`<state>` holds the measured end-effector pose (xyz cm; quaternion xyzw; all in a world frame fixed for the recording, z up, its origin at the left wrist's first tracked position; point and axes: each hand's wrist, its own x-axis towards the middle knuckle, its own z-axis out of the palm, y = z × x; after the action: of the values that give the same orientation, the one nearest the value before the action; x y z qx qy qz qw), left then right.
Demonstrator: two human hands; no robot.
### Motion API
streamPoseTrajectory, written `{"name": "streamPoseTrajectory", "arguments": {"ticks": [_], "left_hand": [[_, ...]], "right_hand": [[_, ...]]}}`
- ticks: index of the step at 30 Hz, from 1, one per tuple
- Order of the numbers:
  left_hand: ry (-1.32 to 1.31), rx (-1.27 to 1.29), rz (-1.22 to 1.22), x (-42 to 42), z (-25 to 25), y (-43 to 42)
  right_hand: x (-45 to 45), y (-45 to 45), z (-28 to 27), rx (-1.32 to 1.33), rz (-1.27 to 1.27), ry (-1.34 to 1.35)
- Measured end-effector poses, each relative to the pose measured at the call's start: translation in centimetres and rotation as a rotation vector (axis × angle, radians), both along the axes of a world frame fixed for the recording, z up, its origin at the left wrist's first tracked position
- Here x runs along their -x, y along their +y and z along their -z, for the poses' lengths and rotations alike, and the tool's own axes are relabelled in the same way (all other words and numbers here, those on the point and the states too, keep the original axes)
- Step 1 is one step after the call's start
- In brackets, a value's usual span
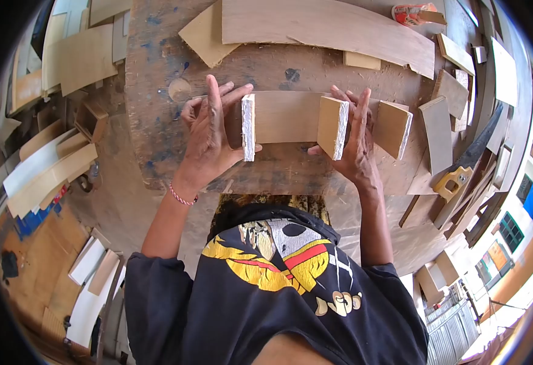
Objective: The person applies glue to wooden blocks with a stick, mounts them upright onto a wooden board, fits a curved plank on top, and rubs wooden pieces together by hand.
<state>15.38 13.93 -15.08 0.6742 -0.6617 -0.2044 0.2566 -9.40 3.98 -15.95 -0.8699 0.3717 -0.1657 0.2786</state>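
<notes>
A long flat wooden board (287,115) lies on the workbench in front of me, with small panels standing upright along it. My left hand (205,137) grips the left panel (249,128), thumb on the near side and fingers on the far side. My right hand (359,149) holds the middle panel (332,126) in a similar way, its thumb poking out on the left. Just right of that hand stands another panel (393,129). The panels' upper edges look white and rough. Whether they are fixed to the board cannot be made out.
Across the workbench (157,121), a long plank (327,33) rests over a square offcut (208,36). A handsaw with a yellow handle (453,182) lies at the right among wood pieces. A red-and-white container (411,14) sits at the far right. Stacked boards (87,58) stand at the left.
</notes>
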Motion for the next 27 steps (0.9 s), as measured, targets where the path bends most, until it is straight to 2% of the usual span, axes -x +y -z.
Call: {"name": "streamPoseTrajectory", "arguments": {"ticks": [27], "left_hand": [[-0.074, 0.006, -0.012, 0.8, 0.6, -0.4]], "right_hand": [[0.8, -0.8, 1.2, -0.004, -0.016, 0.03]]}}
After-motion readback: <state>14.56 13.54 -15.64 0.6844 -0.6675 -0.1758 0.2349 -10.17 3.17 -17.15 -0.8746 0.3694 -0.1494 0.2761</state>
